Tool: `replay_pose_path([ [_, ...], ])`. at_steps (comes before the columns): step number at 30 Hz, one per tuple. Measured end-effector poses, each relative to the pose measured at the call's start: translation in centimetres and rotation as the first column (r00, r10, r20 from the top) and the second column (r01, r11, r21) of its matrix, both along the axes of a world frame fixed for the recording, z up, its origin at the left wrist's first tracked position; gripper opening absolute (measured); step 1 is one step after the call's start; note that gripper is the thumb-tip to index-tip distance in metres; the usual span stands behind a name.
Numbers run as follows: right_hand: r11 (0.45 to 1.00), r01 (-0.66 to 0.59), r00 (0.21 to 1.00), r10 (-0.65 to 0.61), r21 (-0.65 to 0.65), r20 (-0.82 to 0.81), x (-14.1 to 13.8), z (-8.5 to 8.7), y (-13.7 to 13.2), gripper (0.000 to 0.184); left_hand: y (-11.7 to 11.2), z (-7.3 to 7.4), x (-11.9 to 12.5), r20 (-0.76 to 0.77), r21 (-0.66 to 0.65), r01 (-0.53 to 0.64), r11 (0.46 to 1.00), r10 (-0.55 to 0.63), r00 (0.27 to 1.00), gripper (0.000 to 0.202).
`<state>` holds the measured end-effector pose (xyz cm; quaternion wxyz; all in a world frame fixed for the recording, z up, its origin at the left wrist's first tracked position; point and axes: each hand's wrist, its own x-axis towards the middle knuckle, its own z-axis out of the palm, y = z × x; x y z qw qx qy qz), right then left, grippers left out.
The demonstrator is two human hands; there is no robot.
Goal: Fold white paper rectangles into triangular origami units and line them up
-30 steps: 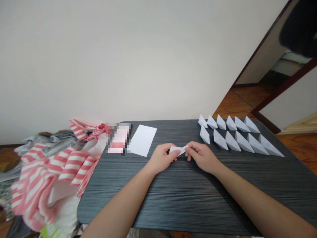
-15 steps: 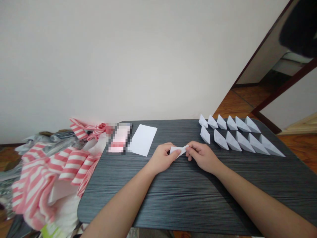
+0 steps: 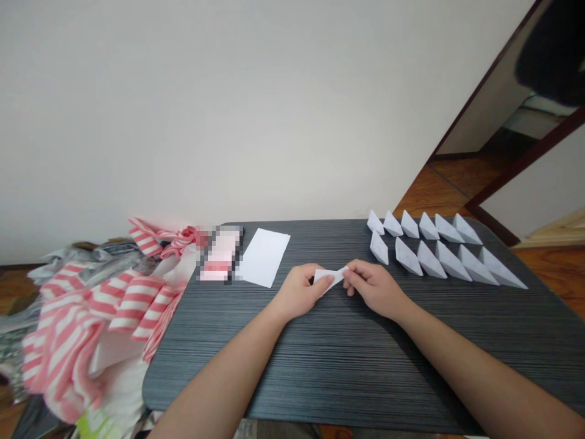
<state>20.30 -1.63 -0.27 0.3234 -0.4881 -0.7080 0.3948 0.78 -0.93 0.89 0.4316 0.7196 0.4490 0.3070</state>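
Against a plain white wall, with a wood floor (image 3: 450, 192) to the right, we list one dark grey grained bench (image 3: 347, 372). Item: twelve white folded paper boats (image 3: 450, 261), two rows of six, standing on the bench's right side. Item: one flat white paper sheet (image 3: 264, 257) near the far edge, just beside a pink-and-white object (image 3: 220, 255), pixelated and too blurred to name. Item: a heap of pink-and-white striped fabric (image 3: 123, 311), piled against the bench's left edge. At mid-bench we record a narrow piece of folded white paper (image 3: 328, 278), held just above the surface between the left hand (image 3: 298, 292) and the right hand (image 3: 375, 289). The fingers (image 3: 351, 275) of both hands are closed narrowly, pinching its two ends, and the hands nearly touch.
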Motion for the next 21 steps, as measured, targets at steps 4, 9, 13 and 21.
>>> replay_pose_path([
  [4, 1.0, -0.001, 1.0, 0.001, 0.004, 0.001, 0.07, -0.04, 0.0, 0.022, 0.03, -0.36, -0.05, 0.019, 0.001, 0.006, 1.0, -0.006, 1.0, 0.034],
  [9, 1.0, 0.001, 1.0, -0.001, -0.011, 0.009, 0.24, -0.31, -0.01, 0.024, -0.04, -0.96, 0.02, 0.102, -0.175, 0.06, 0.983, -0.043, 0.994, 0.034],
  [13, 1.0, -0.005, 1.0, 0.005, -0.013, 0.014, 0.27, -0.47, 0.04, 0.023, -0.07, -0.96, 0.07, 0.134, -0.216, 0.082, 0.973, -0.054, 0.99, 0.034],
  [21, 0.999, 0.032, 0.999, -0.032, -0.008, 0.001, 0.21, -0.45, 0.07, 0.026, 0.04, -0.92, 0.17, 0.107, -0.196, 0.065, 0.978, -0.044, 0.993, 0.032],
])
